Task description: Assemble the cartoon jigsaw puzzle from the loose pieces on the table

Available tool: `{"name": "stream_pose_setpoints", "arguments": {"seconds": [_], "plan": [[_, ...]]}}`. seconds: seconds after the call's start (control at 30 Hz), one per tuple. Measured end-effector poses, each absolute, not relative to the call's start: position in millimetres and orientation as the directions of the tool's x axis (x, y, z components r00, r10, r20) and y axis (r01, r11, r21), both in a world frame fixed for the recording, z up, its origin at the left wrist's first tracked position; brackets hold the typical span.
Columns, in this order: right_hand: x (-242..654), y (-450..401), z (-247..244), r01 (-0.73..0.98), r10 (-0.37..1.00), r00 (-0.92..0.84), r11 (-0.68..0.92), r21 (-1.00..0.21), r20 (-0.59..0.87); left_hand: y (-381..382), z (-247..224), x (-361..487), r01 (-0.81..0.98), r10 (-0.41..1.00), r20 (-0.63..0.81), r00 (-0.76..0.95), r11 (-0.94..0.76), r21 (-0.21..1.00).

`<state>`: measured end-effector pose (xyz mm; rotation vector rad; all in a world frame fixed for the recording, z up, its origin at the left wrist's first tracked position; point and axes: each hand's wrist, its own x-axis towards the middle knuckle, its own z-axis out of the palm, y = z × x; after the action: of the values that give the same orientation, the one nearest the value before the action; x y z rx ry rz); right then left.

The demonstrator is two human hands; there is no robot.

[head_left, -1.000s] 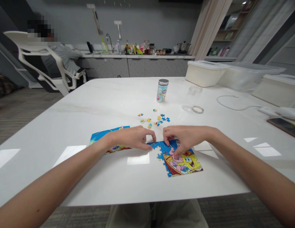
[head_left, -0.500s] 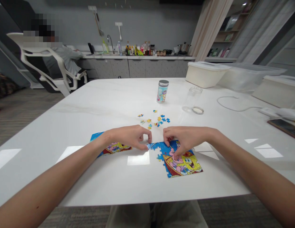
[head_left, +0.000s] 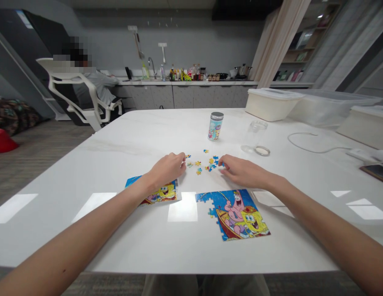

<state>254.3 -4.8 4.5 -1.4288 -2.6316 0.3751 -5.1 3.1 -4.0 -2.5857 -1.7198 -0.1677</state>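
My left hand (head_left: 169, 169) reaches over the card with the cartoon picture (head_left: 159, 194), its loosely bent fingers beside the left edge of the loose puzzle pieces (head_left: 198, 163). Nothing shows in its grasp, though the thumb side is partly hidden. On the other side of the pieces is my right hand (head_left: 243, 170), thumb and forefinger apart, fingertips close to the blue pieces. Closer to me lies a partly assembled jigsaw puzzle (head_left: 240, 216), showing a pink starfish and a yellow sponge in a boat. Its upper left part has a gap with a stepped, knobbed edge.
A printed tin (head_left: 215, 127) with a silver lid stands behind the pieces. To its right are a clear jar (head_left: 256, 133) and a round lid (head_left: 262, 151). Storage boxes (head_left: 271, 105), a white cable (head_left: 317, 150) and a phone (head_left: 376, 173) lie farther right. A person sits at far left.
Both hands have left the assembled puzzle and moved forward to the loose pieces. The puzzle now lies uncovered. The view has tilted up and shifted slightly left.
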Motion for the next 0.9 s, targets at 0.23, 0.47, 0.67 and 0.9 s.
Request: {"name": "stream_pose_setpoints", "arguments": {"seconds": [0.23, 0.47, 0.67, 0.9], "plan": [[254.3, -0.9, -5.4, 0.874, 0.893, -0.448, 0.427, -0.232, -0.041, -5.9, -7.7, 4.4, 0.917, 0.916, 0.050, 0.399, -0.400, 0.010], [249.8, -3.7, 1.0, 0.917, 0.932, -0.358, 0.338, -0.214, -0.061, -7.5, -7.0, 6.9, 0.927, 0.927, 0.023, 0.373, -0.372, -0.051], [247.8, -3.3, 1.5, 0.924, 0.937, -0.342, 0.323, -0.206, -0.069, -9.7, -6.3, 7.7, 0.945, 0.948, 0.028, 0.318, -0.315, -0.086], [249.1, -2.5, 0.1, 0.927, 0.940, -0.335, 0.314, -0.204, -0.073, -8.2, -9.4, 4.5, 0.915, 0.926, 0.034, 0.376, -0.365, -0.171]]}}
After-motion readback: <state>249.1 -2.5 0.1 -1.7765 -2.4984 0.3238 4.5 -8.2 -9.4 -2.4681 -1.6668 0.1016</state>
